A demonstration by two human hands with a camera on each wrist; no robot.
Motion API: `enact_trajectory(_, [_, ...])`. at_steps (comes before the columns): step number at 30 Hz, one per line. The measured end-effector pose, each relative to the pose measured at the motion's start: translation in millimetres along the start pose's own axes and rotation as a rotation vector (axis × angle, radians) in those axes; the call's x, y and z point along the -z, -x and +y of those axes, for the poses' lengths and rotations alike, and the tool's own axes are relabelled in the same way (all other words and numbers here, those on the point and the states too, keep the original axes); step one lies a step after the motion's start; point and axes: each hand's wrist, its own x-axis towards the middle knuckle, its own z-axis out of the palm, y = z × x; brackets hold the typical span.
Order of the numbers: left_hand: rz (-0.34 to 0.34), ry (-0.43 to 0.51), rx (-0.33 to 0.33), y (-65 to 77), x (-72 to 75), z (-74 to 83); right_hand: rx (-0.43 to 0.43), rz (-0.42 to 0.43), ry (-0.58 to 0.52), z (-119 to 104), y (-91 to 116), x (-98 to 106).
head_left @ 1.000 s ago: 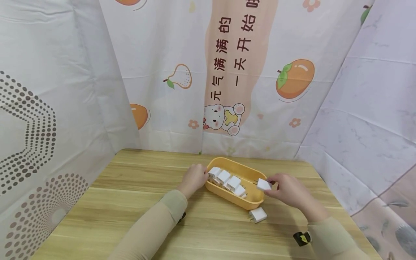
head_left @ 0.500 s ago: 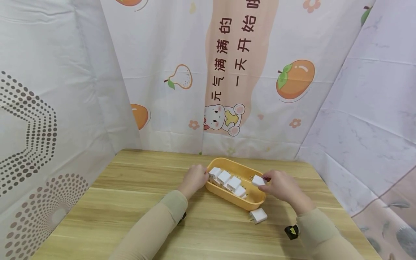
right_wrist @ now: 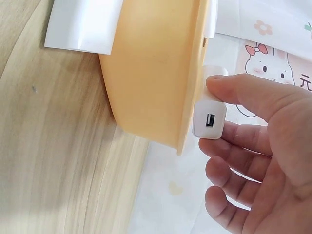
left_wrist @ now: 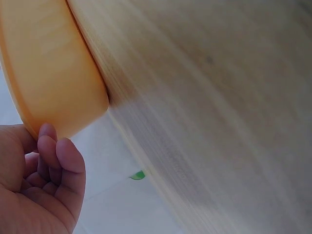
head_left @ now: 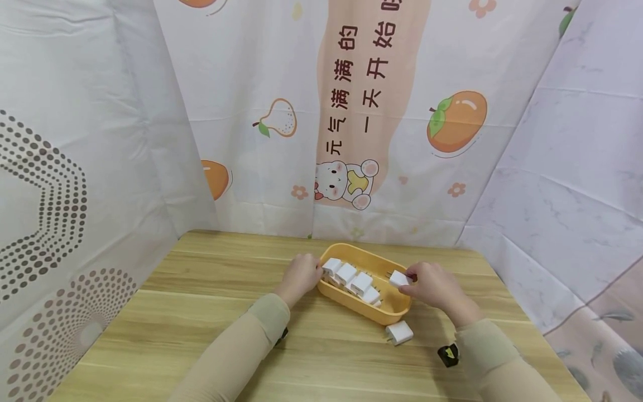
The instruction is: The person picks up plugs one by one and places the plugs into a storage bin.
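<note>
A yellow oval basket [head_left: 359,249] stands on the wooden table, with several white USB chargers [head_left: 361,283] heaped in its left part. My left hand [head_left: 301,274] pinches the basket's left end; in the left wrist view the thumb and curled fingers [left_wrist: 70,156] are at the rim. Over the basket's right end, my right hand [head_left: 436,287] pinches a white USB charger [head_left: 399,279], its prongs pointing left. The right wrist view shows that charger's USB port [right_wrist: 210,120] between thumb and fingers, just beyond the rim.
Another white charger [head_left: 400,333] lies on the table [head_left: 321,363] in front of the basket's right end. A printed curtain [head_left: 261,167] hangs behind the table, and more cloth hangs at both sides.
My right hand has moved left with the charger, bringing it further over the basket, then nearly stopped. The left hand and the basket stay in place.
</note>
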Motion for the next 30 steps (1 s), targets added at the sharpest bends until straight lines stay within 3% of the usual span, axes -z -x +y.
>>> enact_trajectory(8, [0.014,0.006,-0.010,-0.2,-1.0,-0.6,0.019,-0.023,0.019,-1.7,-6.0,-5.8])
enact_trajectory(30, [0.003,0.028,0.029,-1.4,-1.8,-0.6,-0.035,-0.127,0.145,-7.9,-17.3,-23.1])
